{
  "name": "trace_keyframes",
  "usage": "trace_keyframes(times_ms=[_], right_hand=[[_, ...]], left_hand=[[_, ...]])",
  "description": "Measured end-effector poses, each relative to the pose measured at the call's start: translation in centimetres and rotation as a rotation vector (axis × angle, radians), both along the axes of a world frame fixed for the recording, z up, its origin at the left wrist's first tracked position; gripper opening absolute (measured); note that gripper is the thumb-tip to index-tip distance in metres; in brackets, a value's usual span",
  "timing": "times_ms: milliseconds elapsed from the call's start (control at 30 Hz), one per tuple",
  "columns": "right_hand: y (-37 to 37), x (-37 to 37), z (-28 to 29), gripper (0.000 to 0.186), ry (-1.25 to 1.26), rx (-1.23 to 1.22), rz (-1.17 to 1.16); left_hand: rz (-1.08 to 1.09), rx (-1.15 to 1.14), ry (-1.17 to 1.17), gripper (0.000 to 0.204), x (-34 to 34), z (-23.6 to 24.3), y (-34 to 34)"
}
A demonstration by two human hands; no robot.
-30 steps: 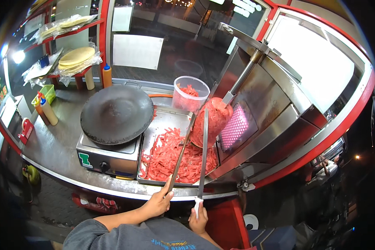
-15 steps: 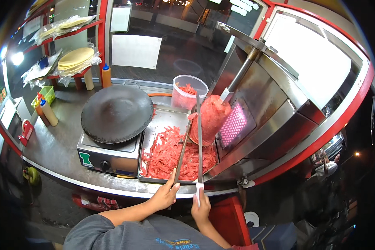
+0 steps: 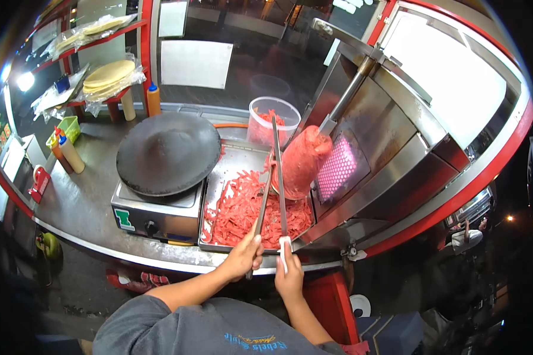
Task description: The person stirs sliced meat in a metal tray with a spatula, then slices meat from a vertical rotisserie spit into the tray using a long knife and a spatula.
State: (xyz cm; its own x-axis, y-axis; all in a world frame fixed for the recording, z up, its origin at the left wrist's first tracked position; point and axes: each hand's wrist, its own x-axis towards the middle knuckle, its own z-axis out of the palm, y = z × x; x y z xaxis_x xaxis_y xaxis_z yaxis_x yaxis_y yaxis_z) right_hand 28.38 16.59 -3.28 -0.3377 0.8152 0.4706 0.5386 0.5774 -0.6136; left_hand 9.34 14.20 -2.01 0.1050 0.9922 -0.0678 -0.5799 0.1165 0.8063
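Observation:
My right hand [image 3: 289,278] is closed round the white handle of a long straight knife [image 3: 279,177]. Its blade points away from me along the left side of a reddish meat stack [image 3: 307,155] on a slanted metal spit; I cannot tell whether it touches. My left hand [image 3: 243,258] grips a long, narrow metal tool that looks like tongs [image 3: 266,198], its far end close to the blade and the stack's left side. Below both tools, a metal tray [image 3: 218,177] holds a heap of thin red meat strips [image 3: 237,207].
A black round griddle [image 3: 167,155] sits on a burner left of the tray. Behind stands a clear tub [image 3: 275,110] with meat strips. The steel grill [image 3: 391,142] with its glowing pink panel flanks the stack. Flatbreads [image 3: 109,77] lie on a red shelf; sauce bottles [image 3: 71,155] stand at left.
Both hands and their tools have moved a little away from me. The knife's tip has shifted up and left, and the view has tilted slightly.

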Motion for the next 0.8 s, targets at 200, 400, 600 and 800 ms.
trace_keyframes(times_ms=[200,400,600,800], right_hand=[[-6.1,4.5,-5.0,0.060,0.151,-0.422,0.015],[-0.1,0.0,-1.8,0.053,0.189,0.116,0.041],[-0.2,2.3,-5.2,0.054,0.129,0.327,-0.017],[0.6,2.3,-4.8,0.056,0.132,0.183,0.000]], left_hand=[[-0.099,-0.102,-0.339,0.041,-1.3,-0.5,0.0],[-0.088,-0.083,0.024,0.065,-3.4,-2.9,-5.9],[-0.071,-0.052,0.495,0.068,-3.3,-2.3,-9.2],[-0.101,-0.010,0.506,0.070,-3.1,-0.6,-8.5]])
